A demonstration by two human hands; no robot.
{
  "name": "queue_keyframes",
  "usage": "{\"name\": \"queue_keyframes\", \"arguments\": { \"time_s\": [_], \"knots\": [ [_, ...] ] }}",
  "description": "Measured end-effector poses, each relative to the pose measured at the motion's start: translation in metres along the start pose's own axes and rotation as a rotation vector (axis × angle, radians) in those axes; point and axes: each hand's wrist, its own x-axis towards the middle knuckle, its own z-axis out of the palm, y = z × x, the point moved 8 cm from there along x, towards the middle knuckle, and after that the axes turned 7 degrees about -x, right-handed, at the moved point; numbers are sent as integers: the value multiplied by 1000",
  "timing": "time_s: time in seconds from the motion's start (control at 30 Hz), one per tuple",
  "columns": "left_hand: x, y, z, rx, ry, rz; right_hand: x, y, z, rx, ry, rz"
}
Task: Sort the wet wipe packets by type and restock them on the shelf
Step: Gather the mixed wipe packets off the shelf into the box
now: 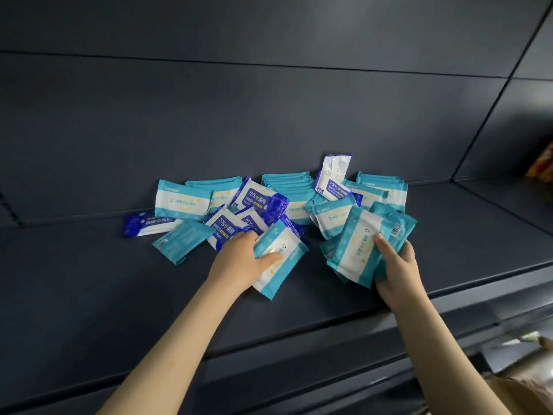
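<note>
A dark grey shelf (98, 283) carries a loose heap of wet wipe packets (329, 218) near its middle. Teal-and-white packets (182, 202) and dark blue packets (257, 199) lie mixed and overlapping. One dark blue packet (149, 224) lies flat at the heap's left edge, just beside a teal packet (182, 239) lying back side up.

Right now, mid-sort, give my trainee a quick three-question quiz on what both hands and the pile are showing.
1. True or false: the left hand grips a dark blue packet.
2. The right hand grips: A) nothing; B) several teal packets; C) one dark blue packet.
3. Fill in: the dark blue packets on the shelf read ___%.
Key: 1 false, it grips a teal packet; 2 B; 3 75.
</note>
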Motion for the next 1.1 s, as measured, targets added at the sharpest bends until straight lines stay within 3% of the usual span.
{"name": "queue_keyframes", "arguments": {
  "time_s": [0.27,0.4,0.57,0.77,0.9,1.03,1.1],
  "knots": [
    [14,1,13,-14,-83,-35,-4,3,-2,-107,104,83],
    [12,10,22,-2,-73,68,-4,3,-2,-136,105,64],
    [-4,18,21,-107,111,242,-4,3,-4,-143,107,47],
    [2,5,29,-377,-1,1,-2,3,-4,-149,102,34],
    [16,15,35,-241,27,-103,-1,1,-1,-215,104,-2],
    [24,35,41,252,132,-51,-1,2,-3,-218,132,-19],
    [22,42,43,326,202,-6,1,3,-4,-218,137,-22]
  ]
}}
